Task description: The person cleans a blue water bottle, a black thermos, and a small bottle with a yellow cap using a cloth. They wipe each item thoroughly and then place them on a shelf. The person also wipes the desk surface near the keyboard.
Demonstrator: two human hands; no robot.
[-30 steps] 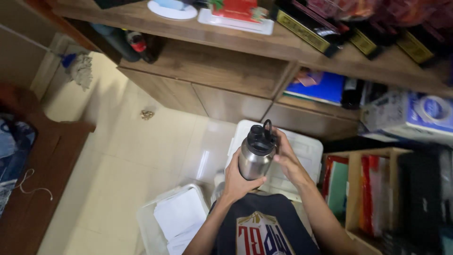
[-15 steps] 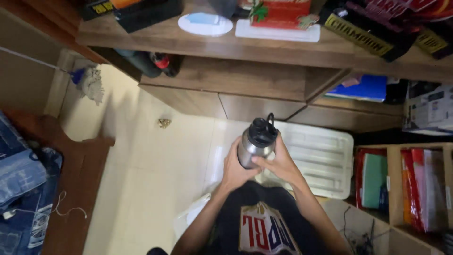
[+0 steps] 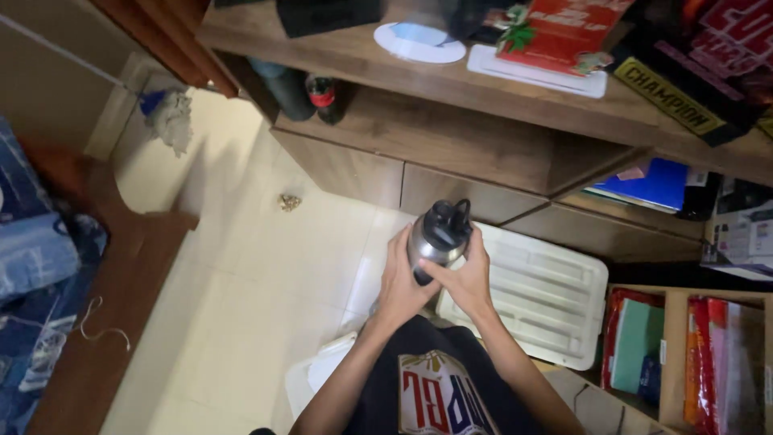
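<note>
Item: steel bottle (image 3: pixel 435 242), brushed metal body, black screw cap with carry loop on top. Held upright in mid-air in front of the person's chest, above the floor; nothing carries it but the hands.

Left hand (image 3: pixel 400 278): palm flat against the bottle's left flank, fingers wrapped round the body. Right hand (image 3: pixel 465 278): cupped on the lower right side, thumb across the front, fingers curled behind. Both closed on the body; cap and loop left free.

Handling, judged: rigid, will not give under squeeze; smooth metal likely slick if wet, so the mid-body grip with both palms suits it, or the cap loop for one-handed carry. Weight depends on fill, which cannot be told. Dents rather than breaks if dropped on tile.

Directly below and to the right: white ribbed bin lid (image 3: pixel 535 294) lying flat on the floor, its near-left corner under the hands. A second white container (image 3: pixel 318 379) at the person's left knee, partly hidden.

Open room: pale tiled floor (image 3: pixel 241 266) to the left, bare save one small scrap (image 3: pixel 290 202).

Farther: wooden shelf unit (image 3: pixel 483 153), its front edge just beyond the bottle; dark bottles (image 3: pixel 310 93) in the lower bay; white round dish (image 3: pixel 419 40) and red box (image 3: pixel 555 32) near the top board's front edge. Little clearance forward.
</note>
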